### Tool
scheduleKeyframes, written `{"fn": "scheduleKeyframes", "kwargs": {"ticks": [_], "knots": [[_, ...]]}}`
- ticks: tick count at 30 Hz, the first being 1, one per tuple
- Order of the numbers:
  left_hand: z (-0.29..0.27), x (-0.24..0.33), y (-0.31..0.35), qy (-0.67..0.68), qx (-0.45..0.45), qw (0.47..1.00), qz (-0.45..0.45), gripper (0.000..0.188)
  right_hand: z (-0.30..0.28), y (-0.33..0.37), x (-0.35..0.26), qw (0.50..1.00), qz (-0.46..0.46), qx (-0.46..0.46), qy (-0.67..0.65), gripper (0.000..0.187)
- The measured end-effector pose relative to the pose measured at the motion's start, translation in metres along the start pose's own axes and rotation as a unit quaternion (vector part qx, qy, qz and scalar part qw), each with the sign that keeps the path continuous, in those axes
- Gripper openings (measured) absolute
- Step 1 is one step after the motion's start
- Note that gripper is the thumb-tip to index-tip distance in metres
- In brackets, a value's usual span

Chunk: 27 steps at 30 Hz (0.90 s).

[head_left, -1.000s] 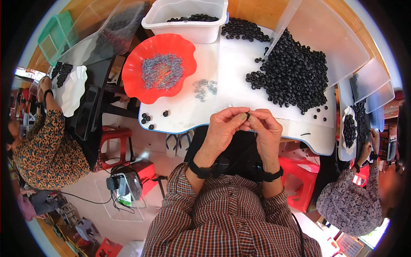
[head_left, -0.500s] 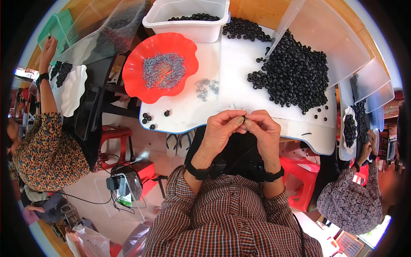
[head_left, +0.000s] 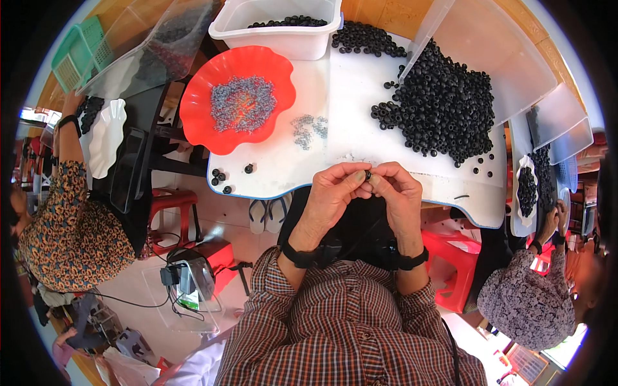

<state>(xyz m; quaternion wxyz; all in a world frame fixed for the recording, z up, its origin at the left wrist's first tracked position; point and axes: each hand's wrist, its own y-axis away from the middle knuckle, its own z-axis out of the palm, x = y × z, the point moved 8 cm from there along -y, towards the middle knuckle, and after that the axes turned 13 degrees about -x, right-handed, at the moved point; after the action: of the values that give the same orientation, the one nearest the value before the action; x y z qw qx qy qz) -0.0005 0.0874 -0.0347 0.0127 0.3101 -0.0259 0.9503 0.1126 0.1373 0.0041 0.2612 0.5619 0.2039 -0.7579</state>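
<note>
In front of my chest, at the table's near edge, both hands meet fingertip to fingertip. My left hand (head_left: 329, 202) pinches a small black round piece (head_left: 368, 175) between thumb and forefinger. From the other side, my right hand (head_left: 400, 196) closes its thumb and fingers on the same piece. Fingertips cover most of it. Beyond the hands, to the right, lies a big pile of black pieces with holes (head_left: 444, 106). A red wavy-rimmed bowl (head_left: 196, 109) at the far left holds many tiny grey pieces (head_left: 241, 103).
The white table (head_left: 360, 96) also bears scattered grey bits (head_left: 310, 132), several loose black pieces (head_left: 219, 177) and a white tub (head_left: 277, 42). A clear plastic bin (head_left: 489, 61) leans behind the pile. Co-workers sit left and right; red stools (head_left: 450, 267) stand below.
My hands stay together, and the black piece shows slightly more between the fingertips. At left, the co-worker's raised hand has come down from the green basket. The view has shifted slightly.
</note>
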Motion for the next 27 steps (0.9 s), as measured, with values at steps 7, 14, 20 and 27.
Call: {"fn": "scheduleKeyframes", "kwargs": {"ticks": [7, 14, 20, 27], "knots": [[0.000, -0.003, -0.001, -0.003, 0.004, 1.000, -0.005, 0.022, -0.002, 0.001, 0.001, 1.000, 0.011, 0.015, 0.007, 0.008], [-0.002, -0.004, -0.003, 0.022, -0.005, 1.000, -0.007, 0.023, 0.002, -0.003, -0.003, 1.000, 0.017, 0.011, 0.016, 0.007], [0.000, -0.003, -0.005, 0.056, -0.005, 0.998, -0.007, 0.023, -0.009, -0.008, 0.003, 0.999, 0.025, 0.037, 0.011, 0.007], [-0.002, -0.005, -0.004, 0.047, 0.017, 0.998, -0.026, 0.024, -0.026, -0.031, -0.027, 0.890, -0.090, 0.131, 0.428, 0.013]]}}
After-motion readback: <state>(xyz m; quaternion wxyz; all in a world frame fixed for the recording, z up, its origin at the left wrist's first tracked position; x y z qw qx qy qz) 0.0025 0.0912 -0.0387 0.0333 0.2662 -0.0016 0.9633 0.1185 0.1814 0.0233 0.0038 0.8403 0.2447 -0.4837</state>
